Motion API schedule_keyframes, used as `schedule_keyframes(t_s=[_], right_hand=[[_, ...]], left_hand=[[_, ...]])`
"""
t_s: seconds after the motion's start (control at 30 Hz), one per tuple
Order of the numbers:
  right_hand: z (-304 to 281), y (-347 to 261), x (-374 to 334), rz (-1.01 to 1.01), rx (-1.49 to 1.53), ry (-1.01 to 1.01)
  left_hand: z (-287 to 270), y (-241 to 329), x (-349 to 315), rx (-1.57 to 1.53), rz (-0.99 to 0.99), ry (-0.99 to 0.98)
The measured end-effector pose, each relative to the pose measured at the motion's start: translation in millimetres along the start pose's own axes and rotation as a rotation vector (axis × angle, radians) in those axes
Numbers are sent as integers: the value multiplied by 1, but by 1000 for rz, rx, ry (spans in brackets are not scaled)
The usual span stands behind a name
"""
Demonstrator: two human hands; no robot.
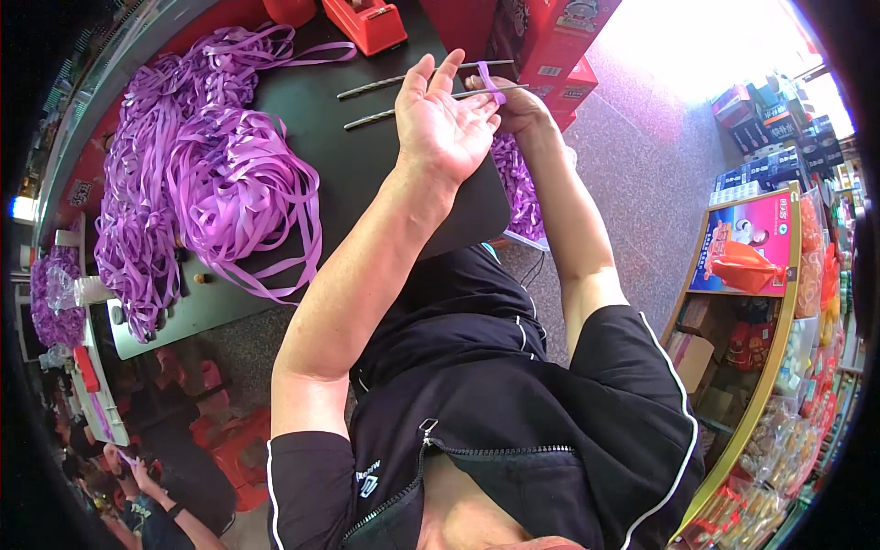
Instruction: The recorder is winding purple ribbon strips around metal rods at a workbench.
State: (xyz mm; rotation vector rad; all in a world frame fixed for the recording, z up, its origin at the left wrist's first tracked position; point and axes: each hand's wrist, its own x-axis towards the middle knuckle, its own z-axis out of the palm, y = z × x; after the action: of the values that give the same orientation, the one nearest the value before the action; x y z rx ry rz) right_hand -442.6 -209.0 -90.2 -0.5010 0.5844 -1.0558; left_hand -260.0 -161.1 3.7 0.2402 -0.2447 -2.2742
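Two thin metal rods [371, 120] with spiral grooves, like long drill bits, stick out side by side over the far part of the dark table. A purple ribbon [487, 81] is looped around their plain right ends. My left hand [446, 124] is open at the rods, palm turned up and fingers stretched toward the ribbon. To its right, my right hand [521, 108] has its fingers curled in at the ribbon and seems to pinch it; the fingertips are partly hidden. A large tangled heap of purple ribbon [234, 188] lies left of my left forearm.
An orange-red tape dispenser [368, 26] sits at the table's far edge, beside red boxes [550, 46]. A bin of purple ribbon [519, 188] stands right of the table [353, 174]. Goods shelves [779, 302] line the right. Another person's hands [137, 472] hold purple ribbon at lower left.
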Motion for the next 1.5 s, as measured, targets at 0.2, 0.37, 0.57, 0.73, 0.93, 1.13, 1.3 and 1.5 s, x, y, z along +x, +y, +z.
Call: schedule_keyframes(t_s=[0.2, 0.37, 0.57, 0.73, 0.93, 1.13, 1.3, 1.5], right_hand=[[3, 21, 8, -212, 172, -5], [-10, 21, 12, -134, 229, -107], [-4, -12, -37, -102, -360, 466], [49, -40, -70, -623, -1068, 749], [114, -47, -61, -307, -1770, 801], [107, -49, -51, -259, -1853, 753], [95, -55, -46, -254, -1793, 650], [101, -58, -48, -231, -1751, 655]], left_hand=[[0, 1, -2, -3, 3, -14], [2, -1, -2, 3, 0, -6], [6, -1, -3, -32, -6, 24], [8, -2, -3, 4, -12, 46], [6, -1, -3, -35, 18, 33], [7, -3, 0, -67, 18, 39], [7, -3, 0, -61, 20, 54], [3, -2, 1, -36, 24, 39]])
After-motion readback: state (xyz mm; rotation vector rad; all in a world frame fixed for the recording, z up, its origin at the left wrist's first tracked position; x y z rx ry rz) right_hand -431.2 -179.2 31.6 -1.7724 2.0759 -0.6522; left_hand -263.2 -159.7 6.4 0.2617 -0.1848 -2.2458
